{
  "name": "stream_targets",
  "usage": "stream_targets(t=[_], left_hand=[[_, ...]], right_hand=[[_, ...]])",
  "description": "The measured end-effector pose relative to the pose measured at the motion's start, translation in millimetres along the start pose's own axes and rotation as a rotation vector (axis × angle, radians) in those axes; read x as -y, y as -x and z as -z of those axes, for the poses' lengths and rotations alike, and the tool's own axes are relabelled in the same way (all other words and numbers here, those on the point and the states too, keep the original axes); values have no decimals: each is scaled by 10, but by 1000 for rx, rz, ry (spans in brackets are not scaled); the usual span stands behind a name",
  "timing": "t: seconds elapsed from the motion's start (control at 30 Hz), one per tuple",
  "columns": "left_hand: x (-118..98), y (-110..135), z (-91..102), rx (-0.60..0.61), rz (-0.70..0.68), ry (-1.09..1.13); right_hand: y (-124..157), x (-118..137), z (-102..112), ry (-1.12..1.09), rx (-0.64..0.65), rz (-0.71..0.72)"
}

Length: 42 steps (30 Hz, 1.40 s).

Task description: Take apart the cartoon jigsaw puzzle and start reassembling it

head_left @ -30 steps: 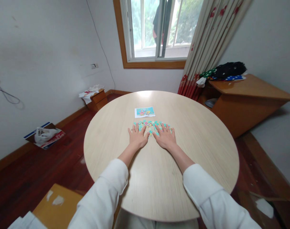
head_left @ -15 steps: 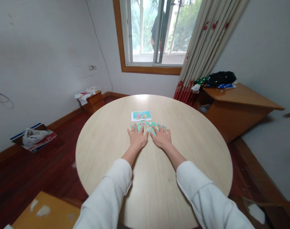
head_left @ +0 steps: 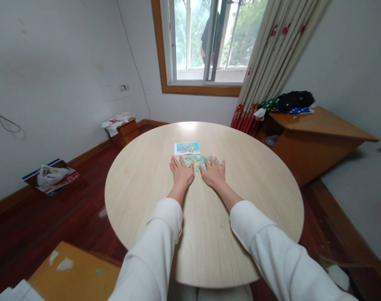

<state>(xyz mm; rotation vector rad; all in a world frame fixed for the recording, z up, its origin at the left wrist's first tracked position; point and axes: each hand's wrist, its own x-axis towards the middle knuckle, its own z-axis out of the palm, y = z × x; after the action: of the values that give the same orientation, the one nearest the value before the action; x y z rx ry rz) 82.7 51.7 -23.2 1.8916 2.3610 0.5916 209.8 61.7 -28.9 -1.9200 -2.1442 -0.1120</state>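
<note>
1. Bare left hand (head_left: 182, 173): fingers spread, unclenched, over left part of flat, small turquoise-and-multicolour puzzle pieces (head_left: 194, 159); fingertips just beside near edge of rectangular white-bordered turquoise picture sheet (head_left: 187, 148).
2. Bare right hand (head_left: 213, 172): fingers spread, unclenched, over pieces' right part.
3. Round pale wood-grain table (head_left: 140, 188): rim well apart from both hands; wide margins left, right.

I see the left hand (head_left: 182, 174) and right hand (head_left: 213, 174) spread on puzzle pieces (head_left: 195, 159), a picture (head_left: 187, 148) nearer the table's (head_left: 259, 184) far edge.
</note>
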Motion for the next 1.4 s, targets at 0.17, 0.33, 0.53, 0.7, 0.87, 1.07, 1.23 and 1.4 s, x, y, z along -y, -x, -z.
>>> stream_targets(t=[0.17, 0.33, 0.53, 0.7, 0.87, 1.07, 1.23, 1.4], left_hand=[[13, -20, -17, -15, 38, 2], [14, -35, -15, -2, 75, -36], [12, -33, -6, 29, 68, -49], [38, -16, -23, 10, 78, -37], [79, -7, -42, -24, 69, 2], [83, 13, -22, -68, 54, 38], [149, -3, 13, -63, 65, 38], [458, -54, 114, -64, 111, -5]], right_hand=[[-23, -10, -14, -15, 64, -46], [-58, -5, -21, -21, 136, -85], [-83, 5, -10, -47, 198, -111], [-91, 3, 1, -50, 208, -111], [-97, 5, 12, -64, 203, -111], [-67, 6, 3, -52, 91, -78], [-27, -6, -14, -29, -129, -56], [-37, -27, -39, -25, -184, -73]])
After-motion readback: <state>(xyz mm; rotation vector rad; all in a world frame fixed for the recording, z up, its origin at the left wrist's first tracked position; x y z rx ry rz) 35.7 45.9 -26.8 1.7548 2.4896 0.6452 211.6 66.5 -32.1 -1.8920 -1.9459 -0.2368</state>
